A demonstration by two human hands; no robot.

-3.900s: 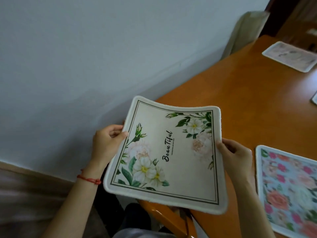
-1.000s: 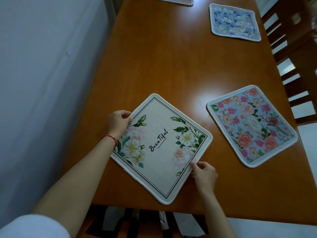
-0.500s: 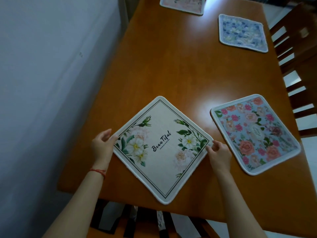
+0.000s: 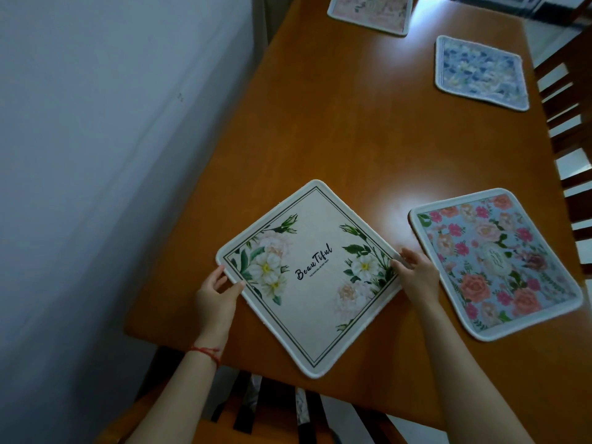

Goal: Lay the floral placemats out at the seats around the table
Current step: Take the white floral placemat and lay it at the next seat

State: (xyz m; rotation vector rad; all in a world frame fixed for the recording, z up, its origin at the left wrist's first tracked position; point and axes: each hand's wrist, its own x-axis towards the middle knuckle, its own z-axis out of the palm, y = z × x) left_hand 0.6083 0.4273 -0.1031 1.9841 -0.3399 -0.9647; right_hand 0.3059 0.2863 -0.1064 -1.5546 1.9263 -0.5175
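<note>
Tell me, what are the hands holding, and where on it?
Both hold the cream "Beautiful" placemat, flat on the table: the left hand pinches its left corner, and the right hand has its grip on the right corner.

Both forearms bare, reaching forward from the near edge — roughly parallel; left hand [image 4: 215, 294] low, thumb and fingers lightly curled and pinching the left corner of the cream placemat [image 4: 309, 277]; a red string sits on the left wrist; right hand [image 4: 416, 273] set at the opposite corner, fingers [image 4: 404, 256] bent onto that edge — knuckles up, wrist straight.
</note>
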